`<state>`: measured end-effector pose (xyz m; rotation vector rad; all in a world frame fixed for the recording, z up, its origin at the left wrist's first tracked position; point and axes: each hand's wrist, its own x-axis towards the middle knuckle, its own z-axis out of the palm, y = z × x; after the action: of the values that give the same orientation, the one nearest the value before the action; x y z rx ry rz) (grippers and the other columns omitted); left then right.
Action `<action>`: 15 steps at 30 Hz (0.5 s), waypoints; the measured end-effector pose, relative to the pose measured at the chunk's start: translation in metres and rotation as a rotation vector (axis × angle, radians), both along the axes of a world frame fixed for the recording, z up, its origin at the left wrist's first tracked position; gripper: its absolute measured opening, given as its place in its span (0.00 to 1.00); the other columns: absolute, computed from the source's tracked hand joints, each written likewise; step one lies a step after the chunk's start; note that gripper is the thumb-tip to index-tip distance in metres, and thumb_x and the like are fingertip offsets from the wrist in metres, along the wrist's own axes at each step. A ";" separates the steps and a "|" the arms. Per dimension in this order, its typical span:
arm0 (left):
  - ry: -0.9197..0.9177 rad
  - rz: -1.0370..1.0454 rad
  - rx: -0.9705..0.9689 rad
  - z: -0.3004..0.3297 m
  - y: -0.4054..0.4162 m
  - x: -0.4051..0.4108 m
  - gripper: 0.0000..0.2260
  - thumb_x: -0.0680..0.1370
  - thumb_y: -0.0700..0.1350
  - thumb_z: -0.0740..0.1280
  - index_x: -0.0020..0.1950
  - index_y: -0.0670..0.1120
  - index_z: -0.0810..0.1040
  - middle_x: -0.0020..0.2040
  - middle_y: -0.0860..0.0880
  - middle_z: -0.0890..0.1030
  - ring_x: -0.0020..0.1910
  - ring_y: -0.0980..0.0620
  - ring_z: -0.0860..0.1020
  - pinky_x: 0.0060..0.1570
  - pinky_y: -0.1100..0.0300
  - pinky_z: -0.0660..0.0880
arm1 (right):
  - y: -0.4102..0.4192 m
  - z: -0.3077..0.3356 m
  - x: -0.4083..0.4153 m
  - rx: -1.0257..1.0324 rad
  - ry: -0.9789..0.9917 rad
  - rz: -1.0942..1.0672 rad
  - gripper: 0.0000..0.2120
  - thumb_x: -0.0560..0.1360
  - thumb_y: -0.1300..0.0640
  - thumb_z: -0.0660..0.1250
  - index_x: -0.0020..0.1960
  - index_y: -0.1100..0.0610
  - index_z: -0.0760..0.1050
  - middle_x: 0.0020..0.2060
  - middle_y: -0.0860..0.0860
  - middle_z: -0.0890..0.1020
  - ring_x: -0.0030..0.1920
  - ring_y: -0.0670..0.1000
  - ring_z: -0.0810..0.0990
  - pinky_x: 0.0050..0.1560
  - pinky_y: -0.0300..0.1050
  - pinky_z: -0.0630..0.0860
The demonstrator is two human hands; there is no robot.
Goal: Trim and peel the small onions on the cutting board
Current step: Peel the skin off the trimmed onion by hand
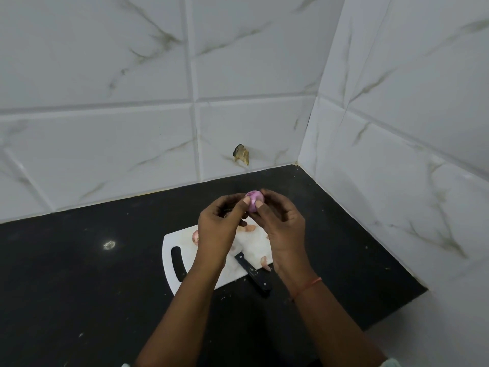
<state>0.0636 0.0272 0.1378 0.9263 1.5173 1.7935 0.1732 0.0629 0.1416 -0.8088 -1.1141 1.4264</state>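
Both hands work one small onion [254,200], held up over the far edge of the cutting board [209,274]: left hand [221,226] and right hand [283,223] pinch it between fingertips. Peeling looks under way; next, strip any remaining skin. The knife [252,274] lies idle on the board.

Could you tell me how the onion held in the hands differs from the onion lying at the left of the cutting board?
The held onion is glossy purple and looks peeled; the board onion is dull pinkish.
The held onion is pinched above the counter by the left hand and right hand; the board onion rests untouched on the cutting board, partly hidden by the left hand.
Both are small.
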 end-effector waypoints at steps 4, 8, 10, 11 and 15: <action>-0.048 0.030 -0.031 -0.001 0.000 -0.005 0.07 0.76 0.42 0.72 0.53 0.44 0.85 0.43 0.49 0.86 0.41 0.51 0.84 0.44 0.58 0.82 | -0.002 0.002 -0.003 0.008 0.000 0.009 0.13 0.72 0.64 0.74 0.57 0.60 0.81 0.51 0.56 0.85 0.54 0.55 0.85 0.51 0.47 0.82; -0.085 0.038 -0.022 -0.002 0.001 -0.007 0.08 0.76 0.40 0.72 0.54 0.42 0.85 0.43 0.45 0.86 0.40 0.50 0.84 0.46 0.55 0.82 | -0.002 0.002 -0.005 -0.002 0.006 0.012 0.14 0.72 0.64 0.74 0.57 0.60 0.81 0.51 0.56 0.85 0.53 0.55 0.85 0.51 0.47 0.82; -0.109 0.040 0.008 -0.003 0.000 -0.008 0.07 0.77 0.39 0.70 0.54 0.41 0.85 0.43 0.44 0.86 0.40 0.49 0.84 0.45 0.56 0.82 | -0.001 0.002 -0.006 -0.020 0.025 0.013 0.13 0.73 0.65 0.73 0.57 0.62 0.80 0.51 0.57 0.85 0.53 0.56 0.85 0.50 0.47 0.83; -0.115 0.041 0.016 -0.003 0.000 -0.008 0.07 0.77 0.38 0.70 0.54 0.41 0.85 0.43 0.44 0.86 0.41 0.49 0.85 0.45 0.57 0.82 | 0.000 0.002 -0.007 -0.022 0.026 0.013 0.13 0.73 0.65 0.73 0.58 0.62 0.80 0.52 0.58 0.85 0.54 0.56 0.84 0.51 0.48 0.83; -0.125 0.046 0.019 -0.005 0.001 -0.010 0.07 0.79 0.38 0.68 0.54 0.41 0.85 0.44 0.45 0.86 0.43 0.49 0.85 0.47 0.55 0.82 | 0.001 0.002 -0.009 -0.040 0.047 0.020 0.14 0.73 0.66 0.72 0.58 0.63 0.79 0.52 0.58 0.85 0.54 0.56 0.84 0.52 0.49 0.82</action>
<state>0.0539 0.0278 0.1330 0.7790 1.4561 1.8656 0.1637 0.0643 0.1439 -0.7902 -1.0639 1.4808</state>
